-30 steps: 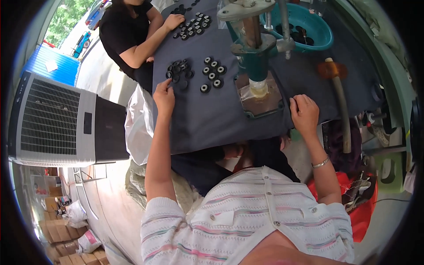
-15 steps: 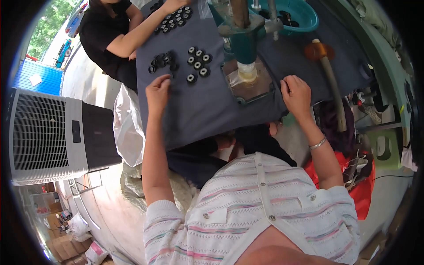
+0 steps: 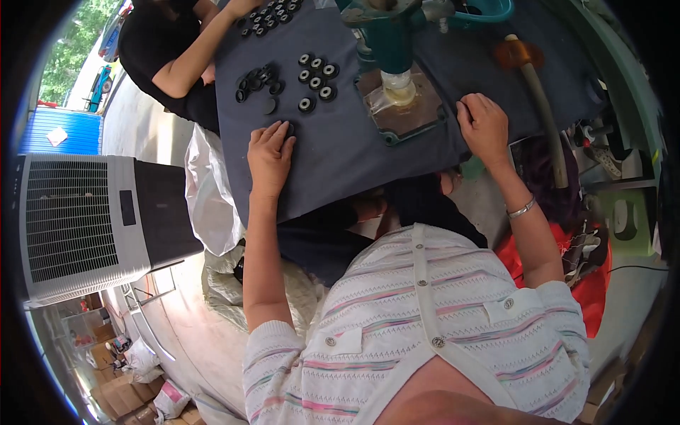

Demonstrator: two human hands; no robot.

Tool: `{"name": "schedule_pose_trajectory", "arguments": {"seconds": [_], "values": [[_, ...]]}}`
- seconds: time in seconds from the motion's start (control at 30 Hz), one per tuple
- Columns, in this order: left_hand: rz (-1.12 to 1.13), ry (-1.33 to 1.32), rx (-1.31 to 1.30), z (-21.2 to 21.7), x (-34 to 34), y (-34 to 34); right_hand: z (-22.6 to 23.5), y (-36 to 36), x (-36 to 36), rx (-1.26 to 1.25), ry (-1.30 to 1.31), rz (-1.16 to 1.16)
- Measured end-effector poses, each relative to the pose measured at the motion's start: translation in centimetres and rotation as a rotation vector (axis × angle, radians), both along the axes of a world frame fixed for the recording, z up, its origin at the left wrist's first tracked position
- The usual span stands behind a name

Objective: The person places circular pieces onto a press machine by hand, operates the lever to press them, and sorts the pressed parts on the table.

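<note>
My left hand (image 3: 269,157) rests near the left front of the dark cloth-covered table, thumb and index finger closed round a small black cap (image 3: 290,129), partly hidden by the fingertips. Just beyond it lies another black cap (image 3: 270,106), with a loose heap of black caps (image 3: 253,79) farther off. To the right of these stand several black rings with pale centres (image 3: 316,83). My right hand (image 3: 484,129) is curled beside the right side of the green press (image 3: 386,42); its fingertips are hidden. Clear film wraps the press's pale tip (image 3: 399,89) above the base plate (image 3: 423,113).
A mallet (image 3: 542,113) with an orange head lies at the right. A teal basin (image 3: 489,15) stands behind the press. At the far left another person's arm (image 3: 202,53) reaches toward more ringed parts (image 3: 273,18). An air cooler (image 3: 74,219) stands left of the table.
My left hand has come nearer to me and slightly right, and its fingers now meet a black cap. A single cap shows beyond it. The whole view has shifted a little.
</note>
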State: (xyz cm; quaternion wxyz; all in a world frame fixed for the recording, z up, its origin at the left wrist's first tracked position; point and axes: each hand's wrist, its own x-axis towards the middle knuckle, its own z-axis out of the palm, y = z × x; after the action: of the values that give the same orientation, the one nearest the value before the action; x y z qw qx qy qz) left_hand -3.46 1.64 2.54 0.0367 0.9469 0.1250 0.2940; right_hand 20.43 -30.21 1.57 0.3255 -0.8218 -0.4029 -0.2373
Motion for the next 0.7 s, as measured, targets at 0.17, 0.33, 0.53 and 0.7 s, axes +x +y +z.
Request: {"name": "schedule_pose_trajectory", "arguments": {"seconds": [0.17,0.33,0.53,0.7], "values": [[0.044,-0.113,-0.167,0.0,2.1,-0.8,0.0,-0.1,0.1,-0.001,-0.004,0.001],[0.022,-0.246,-0.405,-0.3,5.6,-1.0,-0.1,-0.2,0.1,0.007,0.003,-0.001],[0.054,-0.228,-0.303,-2.2,6.0,-0.2,0.0,0.0,-0.1,0.021,0.012,-0.009],[0.045,-0.212,-0.211,-2.2,6.1,-0.2,0.1,-0.1,0.0,-0.002,-0.002,-0.014]]}}
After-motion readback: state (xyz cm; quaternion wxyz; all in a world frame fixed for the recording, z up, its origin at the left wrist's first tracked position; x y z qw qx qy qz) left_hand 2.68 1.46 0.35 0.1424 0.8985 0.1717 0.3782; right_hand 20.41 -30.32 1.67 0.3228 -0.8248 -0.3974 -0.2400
